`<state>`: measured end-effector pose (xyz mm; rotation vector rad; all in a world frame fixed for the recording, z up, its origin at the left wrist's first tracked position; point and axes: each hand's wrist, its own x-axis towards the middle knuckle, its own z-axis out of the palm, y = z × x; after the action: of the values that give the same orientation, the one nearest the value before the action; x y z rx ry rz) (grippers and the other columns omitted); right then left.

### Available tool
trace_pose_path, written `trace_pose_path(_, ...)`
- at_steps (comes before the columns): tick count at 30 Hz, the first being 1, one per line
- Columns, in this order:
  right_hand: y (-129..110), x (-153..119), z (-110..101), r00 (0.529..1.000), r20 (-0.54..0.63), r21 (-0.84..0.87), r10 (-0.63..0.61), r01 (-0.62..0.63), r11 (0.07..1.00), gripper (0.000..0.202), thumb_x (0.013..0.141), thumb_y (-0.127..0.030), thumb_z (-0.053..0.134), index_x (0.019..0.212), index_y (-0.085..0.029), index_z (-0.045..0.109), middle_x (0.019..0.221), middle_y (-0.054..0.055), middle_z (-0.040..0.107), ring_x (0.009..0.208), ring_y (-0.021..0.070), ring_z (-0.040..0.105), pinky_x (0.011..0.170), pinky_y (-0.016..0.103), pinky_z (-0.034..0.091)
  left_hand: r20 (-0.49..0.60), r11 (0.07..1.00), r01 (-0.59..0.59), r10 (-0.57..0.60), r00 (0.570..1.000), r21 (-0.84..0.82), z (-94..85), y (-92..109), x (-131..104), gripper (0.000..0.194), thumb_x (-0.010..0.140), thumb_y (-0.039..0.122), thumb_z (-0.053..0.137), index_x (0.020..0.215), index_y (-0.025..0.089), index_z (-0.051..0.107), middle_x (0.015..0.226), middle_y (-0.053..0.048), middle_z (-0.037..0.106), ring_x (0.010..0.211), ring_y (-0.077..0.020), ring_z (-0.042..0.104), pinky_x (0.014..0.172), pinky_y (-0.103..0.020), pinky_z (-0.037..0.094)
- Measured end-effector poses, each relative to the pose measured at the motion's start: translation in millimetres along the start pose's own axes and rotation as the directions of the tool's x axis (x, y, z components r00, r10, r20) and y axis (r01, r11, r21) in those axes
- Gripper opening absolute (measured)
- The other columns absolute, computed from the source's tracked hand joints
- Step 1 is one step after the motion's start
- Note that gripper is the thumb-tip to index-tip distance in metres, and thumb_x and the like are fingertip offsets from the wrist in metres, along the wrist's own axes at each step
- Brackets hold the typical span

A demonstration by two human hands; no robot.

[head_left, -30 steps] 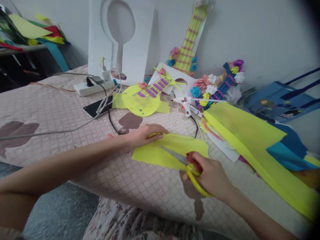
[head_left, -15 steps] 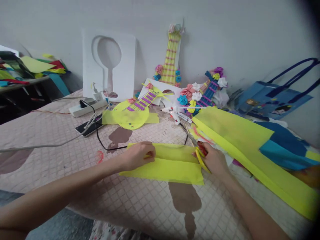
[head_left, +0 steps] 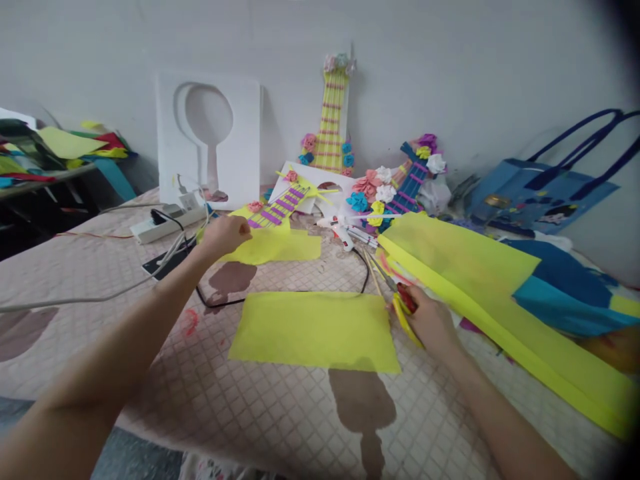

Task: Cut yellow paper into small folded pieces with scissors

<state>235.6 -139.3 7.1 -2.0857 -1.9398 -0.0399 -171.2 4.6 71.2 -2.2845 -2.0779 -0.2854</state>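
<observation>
My left hand (head_left: 226, 237) is closed at the left end of a yellow crepe-like paper strip (head_left: 285, 247). This strip lies over the round yellow body of a paper guitar with a purple-barred neck (head_left: 277, 208). My right hand (head_left: 431, 320) grips scissors (head_left: 400, 308) by their yellow and red handles, blades pointing up and left. Flat in front of me, left of the scissors, lies a yellow paper rectangle (head_left: 313, 331); neither hand touches it. Beyond the scissors rests a white glue gun (head_left: 339, 232) with a black cord.
A white foam board with a cut-out (head_left: 247, 147) leans on the wall. Beside it stand a yellow guitar (head_left: 334, 120) and a blue guitar (head_left: 413, 183) with paper flowers. Yellow sheets (head_left: 465, 260) and a blue bag (head_left: 545, 193) are rightward; a power strip (head_left: 170, 223) is leftward.
My left hand has moved up and left from the front paper to the guitar, and the upper yellow layer has left the front piece. My right hand stays with the scissors.
</observation>
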Motion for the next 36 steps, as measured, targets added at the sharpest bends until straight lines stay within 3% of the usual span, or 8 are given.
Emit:
trace_pose_path(5,-1.6,0.6,0.9,1.0,-0.003,-0.006,0.016,-0.016,1.0,0.036,0.077,-0.05,0.05,0.094,-0.02,0.06,0.071,0.007,0.068,0.063,0.0233,0.062,0.053,0.028,0.035,-0.164,0.993,-0.115,0.116,0.98,0.022,-4.4,24.5,-28.6,0.034,0.08,0.031,0.053,0.111,0.016,0.056,0.11,-0.012,0.061,0.103,-0.0264,0.053,0.086,-0.038,0.04)
trace_pose_path(8,-1.2,0.8,2.3,1.0,0.014,-0.026,0.025,-0.024,0.999,0.037,0.078,-0.051,0.049,0.095,-0.02,0.06,0.073,0.007,0.068,0.064,0.0236,0.062,0.054,0.028,0.036,0.045,0.934,-0.243,0.263,0.964,-0.261,-1.6,51.0,-45.6,0.029,0.078,0.036,0.056,0.1,0.017,0.06,0.089,-0.006,0.067,0.078,-0.0169,0.061,0.07,-0.027,0.045)
trace_pose_path(13,4.3,3.8,-1.0,0.997,0.052,-0.059,0.06,-0.057,0.997,0.044,0.077,-0.057,0.049,0.102,-0.022,0.061,0.079,0.008,0.07,0.071,0.026,0.063,0.057,0.03,0.038,0.193,0.784,-0.39,0.53,0.826,-0.484,13.7,81.2,-69.0,0.026,0.076,0.037,0.058,0.089,0.016,0.063,0.084,-0.005,0.067,0.073,-0.0141,0.06,0.065,-0.023,0.044)
trace_pose_path(20,14.7,9.0,-13.4,0.978,0.117,-0.251,0.175,-0.141,0.958,0.055,0.079,-0.064,0.042,0.106,-0.02,0.061,0.086,0.013,0.07,0.076,0.0297,0.065,0.059,0.034,0.04,0.183,0.753,-0.451,0.588,0.788,-0.479,32.9,77.3,-72.7,0.019,0.074,0.029,0.058,0.088,0.017,0.065,0.078,-0.003,0.064,0.068,-0.0126,0.057,0.062,-0.022,0.041)
trace_pose_path(25,17.9,9.4,-17.3,0.973,0.119,-0.268,0.198,-0.16,0.95,0.054,0.078,-0.064,0.043,0.099,-0.019,0.063,0.083,0.013,0.07,0.074,0.0293,0.065,0.055,0.032,0.039,0.037,0.742,-0.455,0.541,0.84,-0.493,26.1,83.3,-76.6,0.019,0.079,0.028,0.054,0.092,0.015,0.06,0.089,-0.006,0.063,0.077,-0.0144,0.058,0.068,-0.026,0.045)
trace_pose_path(27,17.5,9.5,-18.3,0.972,0.124,-0.263,0.199,-0.161,0.951,0.052,0.078,-0.063,0.044,0.1,-0.02,0.063,0.083,0.012,0.07,0.074,0.0284,0.065,0.055,0.032,0.039,0.01,0.707,-0.519,0.596,0.803,-0.48,17.7,86.3,-87.6,0.018,0.081,0.028,0.054,0.092,0.016,0.059,0.09,-0.006,0.062,0.079,-0.0147,0.058,0.071,-0.027,0.046)
trace_pose_path(31,17.9,9.9,-18.9,0.969,0.145,-0.265,0.202,-0.159,0.951,0.054,0.078,-0.064,0.044,0.1,-0.019,0.063,0.085,0.013,0.07,0.074,0.0284,0.065,0.056,0.032,0.039,0.12,0.615,-0.668,0.767,0.63,-0.419,3.6,80.6,-126.5,0.019,0.084,0.026,0.053,0.101,0.019,0.058,0.102,-0.005,0.062,0.093,-0.0175,0.058,0.082,-0.031,0.045)
trace_pose_path(36,19.9,11.2,-17.4,0.966,0.149,-0.262,0.213,-0.169,0.95,0.053,0.076,-0.065,0.044,0.097,-0.02,0.064,0.085,0.012,0.07,0.075,0.0287,0.064,0.057,0.032,0.039,0.127,0.626,-0.759,0.78,0.613,-0.182,8.8,64.7,-170.2,0.038,0.083,0.011,0.049,0.119,0.021,0.05,0.121,-0.007,0.057,0.109,-0.0212,0.054,0.093,-0.036,0.041)
